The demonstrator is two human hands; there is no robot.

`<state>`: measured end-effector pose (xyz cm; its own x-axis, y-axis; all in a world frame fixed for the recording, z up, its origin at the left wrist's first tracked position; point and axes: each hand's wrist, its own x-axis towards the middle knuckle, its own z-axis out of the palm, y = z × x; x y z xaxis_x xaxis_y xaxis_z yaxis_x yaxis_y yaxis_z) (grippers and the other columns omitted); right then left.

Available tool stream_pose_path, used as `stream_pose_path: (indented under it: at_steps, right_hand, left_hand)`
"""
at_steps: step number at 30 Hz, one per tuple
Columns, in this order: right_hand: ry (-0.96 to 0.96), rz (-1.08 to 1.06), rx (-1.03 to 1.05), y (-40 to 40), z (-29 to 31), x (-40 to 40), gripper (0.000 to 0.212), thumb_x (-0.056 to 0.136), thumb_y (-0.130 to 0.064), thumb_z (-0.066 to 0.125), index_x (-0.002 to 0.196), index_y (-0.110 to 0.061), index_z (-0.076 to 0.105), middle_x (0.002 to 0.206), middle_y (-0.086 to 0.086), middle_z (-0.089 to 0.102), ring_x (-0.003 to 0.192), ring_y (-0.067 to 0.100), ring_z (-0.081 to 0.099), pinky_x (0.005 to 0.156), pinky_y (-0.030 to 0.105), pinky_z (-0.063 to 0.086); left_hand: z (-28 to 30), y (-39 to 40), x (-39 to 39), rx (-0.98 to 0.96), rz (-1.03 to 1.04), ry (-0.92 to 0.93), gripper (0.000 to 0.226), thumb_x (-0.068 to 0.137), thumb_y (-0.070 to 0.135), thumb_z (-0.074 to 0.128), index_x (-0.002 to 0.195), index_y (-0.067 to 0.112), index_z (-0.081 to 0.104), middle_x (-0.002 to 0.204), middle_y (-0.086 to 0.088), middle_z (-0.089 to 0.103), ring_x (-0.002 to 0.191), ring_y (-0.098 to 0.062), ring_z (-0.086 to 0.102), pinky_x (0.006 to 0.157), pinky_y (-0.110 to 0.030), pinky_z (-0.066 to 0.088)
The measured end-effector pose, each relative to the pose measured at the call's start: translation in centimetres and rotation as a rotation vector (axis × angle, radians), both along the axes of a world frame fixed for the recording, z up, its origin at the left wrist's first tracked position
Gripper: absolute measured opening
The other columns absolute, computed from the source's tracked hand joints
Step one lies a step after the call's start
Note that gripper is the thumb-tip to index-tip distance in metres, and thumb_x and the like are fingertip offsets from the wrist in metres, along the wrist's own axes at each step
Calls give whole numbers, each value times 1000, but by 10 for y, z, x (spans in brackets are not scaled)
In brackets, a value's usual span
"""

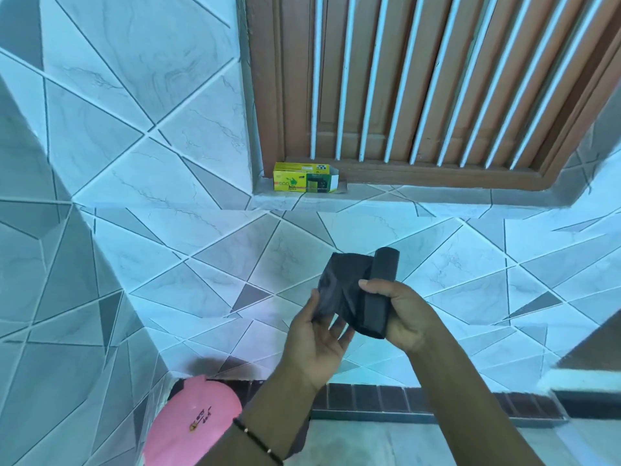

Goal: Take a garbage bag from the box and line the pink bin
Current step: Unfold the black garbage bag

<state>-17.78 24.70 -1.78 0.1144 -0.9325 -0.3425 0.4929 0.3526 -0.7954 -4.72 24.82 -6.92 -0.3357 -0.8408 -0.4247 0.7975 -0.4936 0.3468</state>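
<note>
The right hand (400,317) is curled round a black plastic bag roll (378,290); its thin loose end is pinched by the left hand (316,341). The yellow cardboard box (304,182) is set at the window ledge's (420,200) left end, flap open.

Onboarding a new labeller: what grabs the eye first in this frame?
Centre frame, both hands work a roll of black plastic garbage bags: the right hand grips the roll, the left hand pinches the unrolled end. Behind, a yellow-green cardboard bag box sits on the tiled window ledge; the pink plastic bin is bottom left.
</note>
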Motion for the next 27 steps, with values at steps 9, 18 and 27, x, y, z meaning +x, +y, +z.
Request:
stream_pose_path:
  at_steps: [9, 18, 27]
  right_hand:
    - [115, -25, -79, -4, 1, -14, 25, 81, 13, 55, 104, 4, 61, 96, 15, 69, 78, 23, 69, 65, 31, 59]
    - [260, -26, -110, -8, 2, -17, 23, 79, 15, 58, 98, 4, 64, 92, 16, 71, 77, 25, 71, 70, 36, 59]
    - [363, -34, -60, -4, 2, -19, 34, 79, 15, 58, 111, 8, 59, 105, 21, 68, 92, 34, 67, 82, 42, 54]
  left_hand:
    - [20, -25, 28, -209, 105, -310, 33, 90, 11, 57, 120, -4, 56, 118, -19, 65, 97, -28, 68, 72, -36, 60]
    - [22, -23, 41, -378, 66, -673, 20, 88, 13, 60, 105, 4, 64, 98, -7, 71, 76, -13, 73, 80, -32, 58]
    - [19, -21, 42, -462, 31, -956, 12, 89, 11, 60, 98, 6, 66, 81, -3, 70, 62, -9, 70, 71, -33, 61]
